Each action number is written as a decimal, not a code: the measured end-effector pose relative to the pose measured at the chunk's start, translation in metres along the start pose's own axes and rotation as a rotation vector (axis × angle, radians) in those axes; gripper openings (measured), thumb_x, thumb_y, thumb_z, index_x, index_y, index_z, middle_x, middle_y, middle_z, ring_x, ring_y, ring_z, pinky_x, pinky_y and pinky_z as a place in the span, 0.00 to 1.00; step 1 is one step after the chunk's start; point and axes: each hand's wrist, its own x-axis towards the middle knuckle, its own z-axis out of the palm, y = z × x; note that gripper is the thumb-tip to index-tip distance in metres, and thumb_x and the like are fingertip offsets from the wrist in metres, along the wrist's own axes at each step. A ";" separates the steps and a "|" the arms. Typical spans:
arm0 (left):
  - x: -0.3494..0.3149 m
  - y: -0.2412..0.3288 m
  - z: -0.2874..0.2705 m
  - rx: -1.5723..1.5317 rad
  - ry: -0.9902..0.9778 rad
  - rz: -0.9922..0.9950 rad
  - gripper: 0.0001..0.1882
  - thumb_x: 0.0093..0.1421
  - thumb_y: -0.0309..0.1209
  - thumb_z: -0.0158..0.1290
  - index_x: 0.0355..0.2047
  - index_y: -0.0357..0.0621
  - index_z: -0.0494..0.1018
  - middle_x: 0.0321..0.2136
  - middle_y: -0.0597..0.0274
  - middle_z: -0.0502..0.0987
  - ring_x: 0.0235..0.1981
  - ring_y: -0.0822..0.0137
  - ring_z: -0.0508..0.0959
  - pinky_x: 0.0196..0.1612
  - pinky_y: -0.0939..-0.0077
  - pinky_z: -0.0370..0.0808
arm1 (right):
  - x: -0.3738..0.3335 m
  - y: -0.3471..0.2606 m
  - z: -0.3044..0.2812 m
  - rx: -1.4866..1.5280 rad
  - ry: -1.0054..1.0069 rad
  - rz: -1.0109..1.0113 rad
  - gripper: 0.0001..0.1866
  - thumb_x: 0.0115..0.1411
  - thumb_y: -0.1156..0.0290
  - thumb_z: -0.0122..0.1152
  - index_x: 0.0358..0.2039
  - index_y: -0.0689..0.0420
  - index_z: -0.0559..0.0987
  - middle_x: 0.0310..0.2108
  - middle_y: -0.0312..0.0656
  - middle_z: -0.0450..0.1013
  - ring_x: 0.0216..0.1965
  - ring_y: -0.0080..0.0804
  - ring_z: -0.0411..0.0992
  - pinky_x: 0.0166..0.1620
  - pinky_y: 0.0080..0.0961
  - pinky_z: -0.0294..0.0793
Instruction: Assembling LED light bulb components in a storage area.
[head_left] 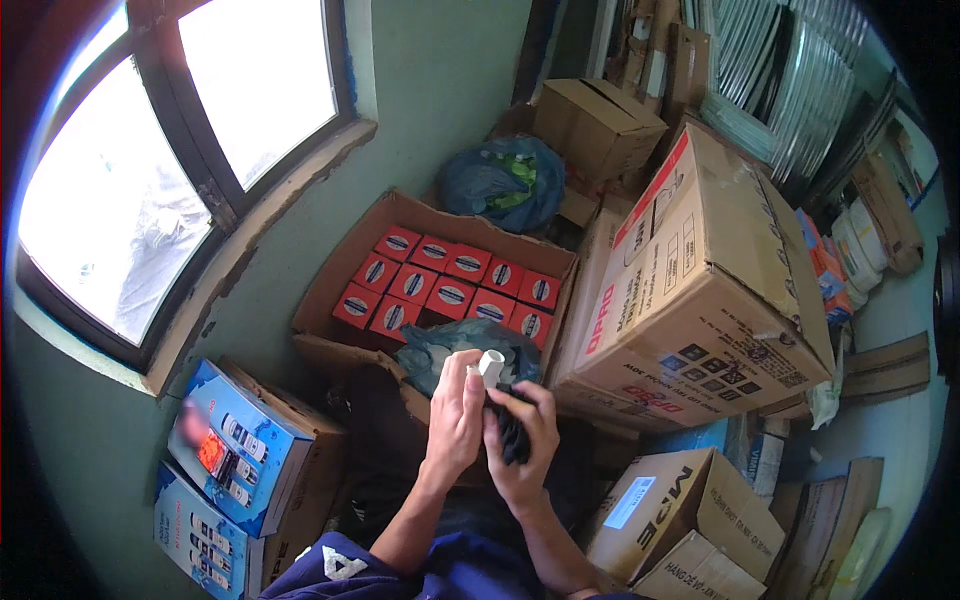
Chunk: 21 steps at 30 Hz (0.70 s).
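Note:
Close in front of me, my left hand (456,422) is closed round a short white tubular piece (490,366), which looks like a plastic pipe fitting. Its round open end points up and away. Against it, my right hand (527,440) grips a dark black bundle (512,432), its fingers curled over the top; whether this is cloth or coiled cable I cannot tell. The two hands nearly touch. Just beyond them, a crumpled bluish plastic bag (440,347) lies at the near edge of an open cardboard carton (345,240) holding several small red boxes (450,296).
A large cardboard box (690,330) stands to the right. Blue printed boxes (240,440) are stacked at the left below the window (150,190). A blue bag (505,185) and a brown box (598,125) sit behind the carton. An opened box (650,515) is at the lower right.

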 end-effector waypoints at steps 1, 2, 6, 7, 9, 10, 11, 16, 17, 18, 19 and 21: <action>0.001 0.000 -0.002 -0.001 0.004 -0.001 0.22 0.67 0.44 0.40 0.46 0.34 0.67 0.40 0.42 0.71 0.42 0.44 0.73 0.46 0.62 0.69 | 0.000 0.003 -0.001 -0.014 -0.018 0.084 0.15 0.53 0.74 0.66 0.42 0.57 0.78 0.40 0.45 0.70 0.43 0.41 0.69 0.49 0.34 0.67; 0.001 0.000 -0.003 0.056 -0.115 -0.014 0.23 0.67 0.45 0.41 0.45 0.35 0.68 0.38 0.43 0.72 0.40 0.44 0.74 0.45 0.61 0.70 | -0.001 0.006 -0.003 0.016 -0.009 0.135 0.13 0.54 0.74 0.65 0.40 0.58 0.78 0.39 0.45 0.71 0.42 0.40 0.70 0.48 0.33 0.68; 0.000 0.007 -0.008 0.194 -0.386 0.054 0.23 0.61 0.47 0.50 0.41 0.35 0.72 0.34 0.45 0.74 0.35 0.45 0.75 0.39 0.60 0.72 | 0.012 0.027 -0.019 0.104 0.134 0.329 0.04 0.57 0.77 0.60 0.33 0.61 0.75 0.36 0.42 0.72 0.40 0.34 0.71 0.46 0.30 0.69; 0.000 0.010 -0.010 0.192 -0.451 0.041 0.23 0.61 0.47 0.51 0.40 0.35 0.73 0.33 0.45 0.74 0.34 0.46 0.76 0.38 0.61 0.72 | 0.013 0.028 -0.023 0.039 0.134 0.349 0.04 0.57 0.78 0.60 0.33 0.61 0.76 0.36 0.42 0.72 0.39 0.34 0.71 0.46 0.30 0.69; 0.002 0.017 -0.014 0.264 -0.393 0.074 0.23 0.60 0.47 0.53 0.38 0.35 0.75 0.30 0.46 0.75 0.32 0.48 0.77 0.37 0.62 0.73 | 0.014 0.025 -0.029 0.227 -0.048 0.237 0.06 0.55 0.78 0.62 0.34 0.62 0.77 0.37 0.43 0.73 0.40 0.33 0.71 0.47 0.30 0.69; 0.004 0.019 -0.018 0.243 -0.403 0.060 0.23 0.60 0.47 0.53 0.36 0.35 0.76 0.29 0.47 0.76 0.32 0.48 0.78 0.37 0.63 0.73 | 0.015 0.024 -0.031 0.234 -0.103 0.214 0.08 0.54 0.78 0.62 0.35 0.62 0.77 0.38 0.44 0.73 0.41 0.33 0.71 0.47 0.30 0.69; 0.006 0.021 -0.021 0.223 -0.413 0.048 0.23 0.60 0.47 0.53 0.34 0.35 0.76 0.27 0.48 0.77 0.31 0.48 0.78 0.37 0.63 0.74 | 0.015 0.022 -0.033 0.240 -0.162 0.129 0.09 0.54 0.78 0.63 0.37 0.63 0.78 0.38 0.44 0.73 0.42 0.33 0.72 0.47 0.30 0.69; 0.005 0.023 -0.027 0.159 -0.672 -0.131 0.23 0.55 0.46 0.61 0.31 0.33 0.76 0.15 0.54 0.74 0.18 0.66 0.76 0.26 0.71 0.73 | 0.013 0.027 -0.034 0.457 -0.218 0.568 0.10 0.60 0.70 0.57 0.36 0.63 0.78 0.35 0.40 0.73 0.42 0.27 0.70 0.48 0.24 0.66; 0.002 0.022 -0.028 0.135 -0.580 -0.151 0.22 0.56 0.44 0.60 0.30 0.32 0.75 0.18 0.58 0.74 0.22 0.73 0.74 0.29 0.74 0.73 | 0.011 0.030 -0.032 0.475 -0.275 0.561 0.10 0.60 0.70 0.57 0.36 0.63 0.78 0.35 0.40 0.73 0.42 0.27 0.70 0.48 0.24 0.66; 0.002 0.019 -0.025 0.006 -0.505 -0.211 0.22 0.56 0.44 0.60 0.32 0.32 0.75 0.22 0.59 0.75 0.25 0.74 0.74 0.32 0.76 0.72 | 0.007 0.031 -0.029 0.549 -0.145 0.544 0.09 0.61 0.70 0.56 0.35 0.64 0.77 0.37 0.40 0.73 0.43 0.27 0.70 0.49 0.24 0.65; 0.001 0.017 -0.024 -0.127 -0.470 -0.248 0.21 0.56 0.43 0.60 0.33 0.33 0.75 0.25 0.60 0.76 0.29 0.75 0.74 0.34 0.77 0.72 | 0.002 0.030 -0.025 0.644 -0.036 0.456 0.09 0.61 0.70 0.55 0.34 0.64 0.77 0.38 0.40 0.73 0.43 0.27 0.69 0.50 0.23 0.64; 0.002 0.014 -0.018 -0.562 -0.312 -0.319 0.18 0.57 0.39 0.59 0.41 0.39 0.71 0.35 0.66 0.74 0.40 0.75 0.72 0.45 0.79 0.69 | -0.004 0.029 -0.015 0.555 -0.017 0.464 0.09 0.63 0.70 0.53 0.34 0.63 0.76 0.40 0.40 0.72 0.45 0.27 0.68 0.53 0.25 0.63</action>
